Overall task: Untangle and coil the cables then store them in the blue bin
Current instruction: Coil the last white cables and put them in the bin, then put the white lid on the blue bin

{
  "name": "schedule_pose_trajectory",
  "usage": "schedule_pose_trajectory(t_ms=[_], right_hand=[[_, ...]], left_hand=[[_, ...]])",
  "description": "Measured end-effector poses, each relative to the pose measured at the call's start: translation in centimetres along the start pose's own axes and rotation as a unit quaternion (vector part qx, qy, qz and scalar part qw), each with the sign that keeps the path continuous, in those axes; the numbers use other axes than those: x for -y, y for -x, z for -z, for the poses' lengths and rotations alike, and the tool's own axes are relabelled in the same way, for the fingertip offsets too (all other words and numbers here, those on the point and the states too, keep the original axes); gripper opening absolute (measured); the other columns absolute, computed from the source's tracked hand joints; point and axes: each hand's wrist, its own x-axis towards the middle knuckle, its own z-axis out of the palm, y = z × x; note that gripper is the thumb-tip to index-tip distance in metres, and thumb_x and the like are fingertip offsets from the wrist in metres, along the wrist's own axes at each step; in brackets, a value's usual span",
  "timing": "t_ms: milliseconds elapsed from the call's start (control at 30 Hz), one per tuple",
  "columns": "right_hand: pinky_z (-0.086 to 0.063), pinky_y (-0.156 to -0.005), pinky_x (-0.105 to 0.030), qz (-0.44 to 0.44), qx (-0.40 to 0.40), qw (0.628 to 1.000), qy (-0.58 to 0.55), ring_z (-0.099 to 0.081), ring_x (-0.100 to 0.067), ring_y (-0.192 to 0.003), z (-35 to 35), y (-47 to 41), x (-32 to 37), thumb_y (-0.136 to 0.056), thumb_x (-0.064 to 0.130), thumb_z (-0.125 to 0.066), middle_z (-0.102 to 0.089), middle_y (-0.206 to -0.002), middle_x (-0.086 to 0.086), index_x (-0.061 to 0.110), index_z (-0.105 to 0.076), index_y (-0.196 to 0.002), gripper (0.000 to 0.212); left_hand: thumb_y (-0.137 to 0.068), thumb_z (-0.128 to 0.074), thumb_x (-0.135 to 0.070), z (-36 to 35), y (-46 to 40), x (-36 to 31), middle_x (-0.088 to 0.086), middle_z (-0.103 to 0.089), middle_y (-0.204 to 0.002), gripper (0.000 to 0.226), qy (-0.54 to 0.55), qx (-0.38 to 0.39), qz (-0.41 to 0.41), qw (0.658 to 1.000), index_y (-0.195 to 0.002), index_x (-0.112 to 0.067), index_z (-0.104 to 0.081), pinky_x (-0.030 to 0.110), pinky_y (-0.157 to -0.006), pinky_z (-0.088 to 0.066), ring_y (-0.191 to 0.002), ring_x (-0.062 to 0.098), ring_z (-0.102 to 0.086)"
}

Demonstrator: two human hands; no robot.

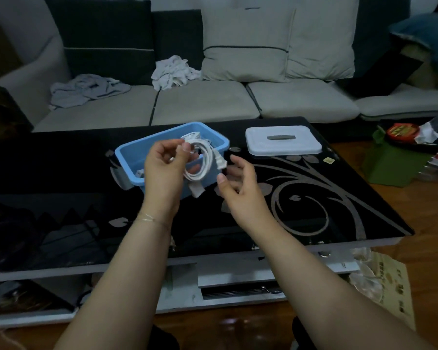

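White coiled cable hangs pinched in the left hand above the blue bin (more white cable lies inside); the right hand, fingers loosely spread, holds nothing just beside it.

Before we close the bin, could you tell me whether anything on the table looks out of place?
Nothing looks damaged or spilled. The white lid lies off the blue bin, flat on the table beside it. The left hand holds the coiled white cable over the bin.
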Motion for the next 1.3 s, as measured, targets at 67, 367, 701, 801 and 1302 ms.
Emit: schedule_pose_trajectory(t_ms=[67,367,701,801,1302], right_hand=[[-0.053,-0.09,-0.035,-0.027,-0.011,0.999,0.014,-0.062,-0.01,-0.096,0.1,-0.6,-0.2,-0.095,0.027,-0.056,-0.055,-0.117,0.005,0.026,-0.036,-0.132,0.041],[-0.051,-0.088,-0.046,-0.056,0.012,0.985,0.161,-0.062,-0.015,-0.094,0.5,-1.8,-2.2,-0.092,0.037,-0.056,-0.057,-0.099,0.012,0.034,-0.038,-0.118,0.032],[-0.05,-0.092,-0.041,-0.067,0.07,0.965,0.244,-0.061,-0.014,-0.095,0.9,-2.3,-3.3,-0.093,0.037,-0.055,-0.049,-0.116,0.01,0.025,-0.042,-0.13,0.041],[-0.046,-0.096,-0.036,-0.08,0.072,0.954,0.28,-0.055,-0.012,-0.106,1.1,-2.7,-3.7,-0.094,0.035,-0.053,-0.049,-0.125,0.004,0.022,-0.045,-0.129,0.038],[-0.046,-0.095,-0.037,-0.094,-0.043,0.902,0.42,-0.055,-0.029,-0.116,7.2,-15.6,-7.0,-0.092,0.026,-0.058,-0.058,-0.128,-0.011,0.012,-0.061,-0.122,0.033]], left_hand=[[-0.097,-0.054,-0.008,0.5,-2.7,-1.0,0.012,-0.067,-0.093,0.006,-0.013,-0.02,-0.011,1.0,-0.092,-0.011,-0.054,0.028,-0.059,-0.058,-0.075,0.015,-0.069],[-0.094,-0.052,-0.016,4.6,-12.7,-0.6,0.019,-0.066,-0.102,0.013,-0.332,-0.016,0.101,0.938,-0.084,-0.009,-0.054,0.031,-0.052,-0.058,-0.072,0.027,-0.067],[-0.1,-0.043,-0.037,5.0,-8.8,-0.2,0.01,-0.058,-0.134,0.037,-0.611,0.152,-0.031,0.777,-0.131,-0.022,-0.057,0.036,-0.1,-0.038,-0.123,0.03,-0.052],[-0.102,-0.022,-0.048,4.6,-8.2,0.5,0.014,-0.055,-0.136,0.049,-0.673,0.205,0.028,0.71,-0.134,-0.024,-0.051,0.043,-0.103,-0.038,-0.125,0.035,-0.048],[-0.09,-0.05,-0.029,3.9,-5.1,3.9,0.014,-0.066,-0.068,0.031,-0.667,-0.109,-0.195,0.711,-0.077,-0.009,-0.068,0.038,-0.059,-0.046,-0.063,0.037,-0.062]])
